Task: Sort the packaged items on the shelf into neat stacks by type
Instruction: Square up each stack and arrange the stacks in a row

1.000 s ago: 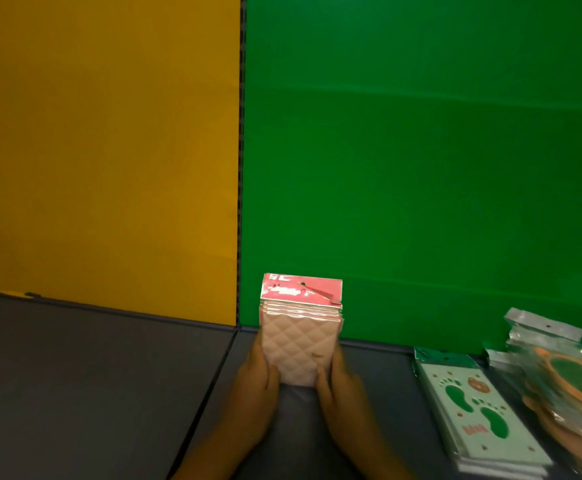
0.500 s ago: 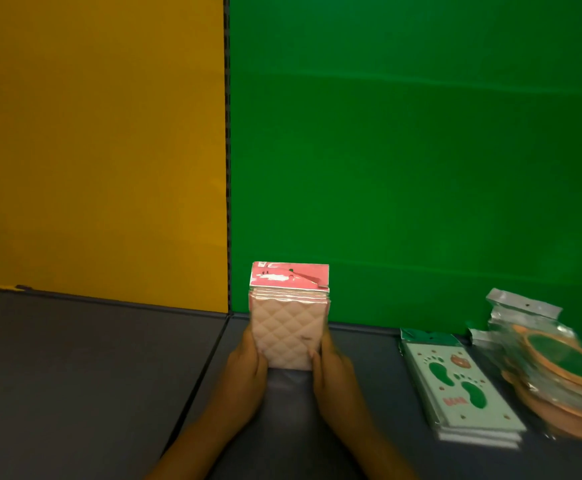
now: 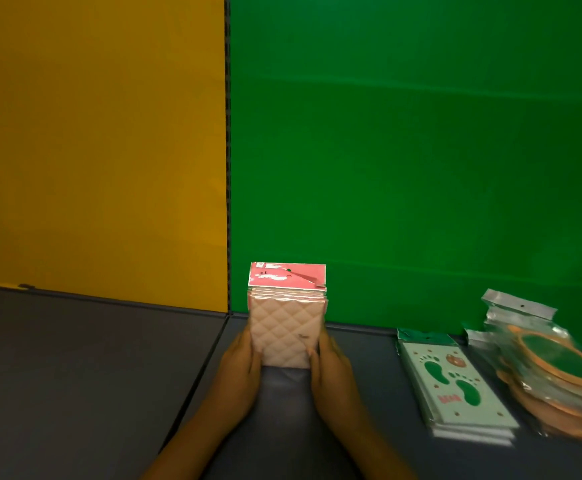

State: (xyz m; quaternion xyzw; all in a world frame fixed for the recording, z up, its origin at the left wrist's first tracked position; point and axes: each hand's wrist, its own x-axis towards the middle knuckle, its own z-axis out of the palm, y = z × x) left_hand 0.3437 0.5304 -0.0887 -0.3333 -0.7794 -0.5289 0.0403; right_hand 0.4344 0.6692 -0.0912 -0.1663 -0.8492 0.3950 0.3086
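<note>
A stack of pink quilted packets (image 3: 287,323) with red header cards stands upright on the grey shelf (image 3: 75,358), near the green back panel. My left hand (image 3: 239,372) presses its left side and my right hand (image 3: 331,370) presses its right side, so the stack sits squeezed between both palms. To the right lies a flat stack of white packets with green footprints (image 3: 456,386). Further right sits a pile of round orange-rimmed green items in clear bags (image 3: 552,368).
A yellow back panel (image 3: 99,150) meets a green back panel (image 3: 417,161) at a vertical seam above the pink stack. The grey shelf stretches bare to the left. A seam in the shelf surface runs diagonally beside my left forearm.
Both hands stay on the sides of the pink stack, which is still held the same way. The camera view has shifted slightly, so everything sits a little further left in the picture.
</note>
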